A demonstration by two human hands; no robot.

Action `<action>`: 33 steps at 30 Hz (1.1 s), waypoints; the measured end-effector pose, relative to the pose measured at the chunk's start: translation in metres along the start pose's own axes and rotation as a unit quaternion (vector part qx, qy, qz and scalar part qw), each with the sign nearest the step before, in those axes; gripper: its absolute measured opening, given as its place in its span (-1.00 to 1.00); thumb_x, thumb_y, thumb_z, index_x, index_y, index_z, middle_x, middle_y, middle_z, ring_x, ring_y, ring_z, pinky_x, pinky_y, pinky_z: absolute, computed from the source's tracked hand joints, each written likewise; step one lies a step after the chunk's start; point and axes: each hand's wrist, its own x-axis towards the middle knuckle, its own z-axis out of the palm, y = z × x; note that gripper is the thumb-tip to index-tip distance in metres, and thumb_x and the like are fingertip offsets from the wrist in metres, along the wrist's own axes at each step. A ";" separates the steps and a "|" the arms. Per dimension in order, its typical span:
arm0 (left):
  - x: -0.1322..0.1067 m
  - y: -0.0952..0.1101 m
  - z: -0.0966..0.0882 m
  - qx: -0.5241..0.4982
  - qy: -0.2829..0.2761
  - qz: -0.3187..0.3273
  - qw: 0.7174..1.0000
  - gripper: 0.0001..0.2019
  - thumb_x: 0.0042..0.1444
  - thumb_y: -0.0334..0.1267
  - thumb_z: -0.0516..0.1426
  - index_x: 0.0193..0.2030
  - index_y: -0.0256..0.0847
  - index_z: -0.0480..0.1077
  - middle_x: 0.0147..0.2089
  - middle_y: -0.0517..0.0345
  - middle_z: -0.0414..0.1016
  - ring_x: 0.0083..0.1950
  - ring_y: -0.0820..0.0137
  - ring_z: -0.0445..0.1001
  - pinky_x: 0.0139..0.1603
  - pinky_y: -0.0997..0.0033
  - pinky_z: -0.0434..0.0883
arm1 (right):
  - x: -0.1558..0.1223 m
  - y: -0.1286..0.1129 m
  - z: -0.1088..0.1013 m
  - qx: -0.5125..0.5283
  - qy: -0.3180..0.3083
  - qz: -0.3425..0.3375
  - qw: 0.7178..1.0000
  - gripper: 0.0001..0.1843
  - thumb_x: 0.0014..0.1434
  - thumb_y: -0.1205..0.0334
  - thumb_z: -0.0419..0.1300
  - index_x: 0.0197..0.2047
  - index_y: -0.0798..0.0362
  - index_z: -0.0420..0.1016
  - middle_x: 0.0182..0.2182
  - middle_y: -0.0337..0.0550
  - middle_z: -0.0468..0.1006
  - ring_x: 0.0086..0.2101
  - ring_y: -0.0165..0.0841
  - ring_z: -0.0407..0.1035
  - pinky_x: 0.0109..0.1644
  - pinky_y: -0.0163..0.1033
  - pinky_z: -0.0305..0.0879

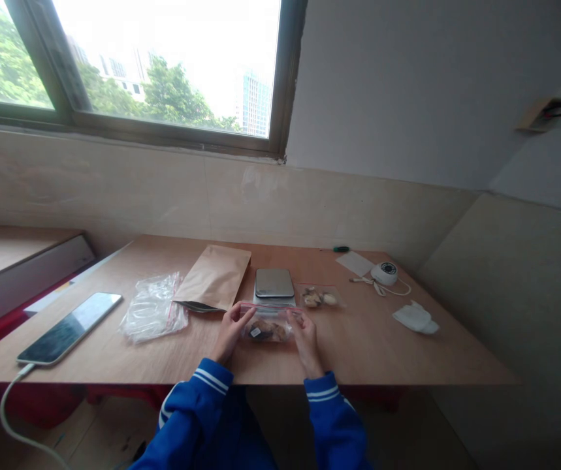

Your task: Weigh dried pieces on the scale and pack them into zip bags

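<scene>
My left hand [231,329] and my right hand [304,339] both pinch the red zip edge of a small clear bag [268,326] with brown pieces inside, held just above the wooden table [368,346]. Right behind the bag sits a small kitchen scale [274,284] with a steel top. A second filled zip bag [319,297] lies to the right of the scale. A brown paper pouch [214,277] lies to the left of the scale, its open mouth facing me.
A pile of empty clear bags [153,307] lies left of the pouch. A phone [70,326] on a white cable rests at the table's left. A small round white device [384,273], a white card [356,262] and crumpled tissue [416,318] lie at the right.
</scene>
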 end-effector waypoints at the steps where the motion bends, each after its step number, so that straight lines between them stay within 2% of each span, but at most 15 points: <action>1: 0.000 -0.001 0.000 0.000 0.002 0.004 1.000 -0.72 0.00 -0.07 0.23 -0.29 -0.27 0.48 -0.34 0.13 0.53 -0.26 0.35 0.46 -0.22 0.42 0.38 | 0.000 0.001 0.000 0.000 0.003 0.000 1.000 -0.54 -0.02 -0.08 0.32 -0.23 0.16 0.53 -0.29 0.05 0.65 -0.22 -0.15 0.54 -0.11 -0.12 0.41; 8: 0.002 -0.007 -0.003 0.002 0.017 0.016 1.000 -0.77 0.00 -0.12 0.24 -0.31 -0.25 0.45 -0.35 0.16 0.51 -0.25 0.38 0.46 -0.20 0.45 0.36 | 0.000 0.002 0.000 -0.011 0.025 -0.009 1.000 -0.56 -0.04 -0.07 0.33 -0.26 0.15 0.56 -0.32 0.02 0.66 -0.24 -0.18 0.54 -0.14 -0.15 0.42; 15: 0.004 -0.010 -0.005 0.002 0.033 0.008 0.999 -0.77 -0.05 -0.11 0.26 -0.34 -0.23 0.48 -0.41 0.19 0.50 -0.34 0.41 0.45 -0.31 0.46 0.35 | 0.002 0.004 -0.002 -0.040 0.034 -0.035 0.998 -0.60 -0.03 -0.04 0.33 -0.28 0.15 0.59 -0.33 0.00 0.65 -0.28 -0.22 0.52 -0.17 -0.18 0.40; 21: 0.004 -0.008 -0.006 0.019 0.034 0.018 0.999 -0.76 -0.04 -0.11 0.25 -0.32 -0.25 0.51 -0.34 0.13 0.54 -0.22 0.33 0.47 -0.17 0.42 0.36 | 0.002 0.004 -0.002 -0.031 0.034 -0.049 0.998 -0.62 -0.02 -0.02 0.33 -0.29 0.14 0.59 -0.34 -0.03 0.65 -0.30 -0.26 0.51 -0.19 -0.20 0.40; 26: 0.003 -0.009 -0.006 0.036 0.021 0.026 0.999 -0.74 -0.01 -0.09 0.23 -0.28 -0.25 0.50 -0.31 0.11 0.54 -0.20 0.31 0.48 -0.14 0.38 0.36 | 0.001 0.005 -0.003 -0.050 0.038 -0.062 0.996 -0.65 0.01 -0.01 0.31 -0.31 0.14 0.57 -0.39 -0.08 0.62 -0.34 -0.29 0.48 -0.22 -0.23 0.38; 33: 0.000 -0.006 -0.003 -0.002 -0.017 0.007 1.000 -0.72 0.03 -0.08 0.21 -0.20 -0.22 0.46 -0.29 0.13 0.52 -0.23 0.36 0.46 -0.21 0.42 0.39 | 0.000 0.004 -0.002 -0.013 0.021 -0.019 1.000 -0.63 -0.01 -0.03 0.31 -0.28 0.10 0.52 -0.41 -0.12 0.61 -0.38 -0.34 0.49 -0.28 -0.27 0.40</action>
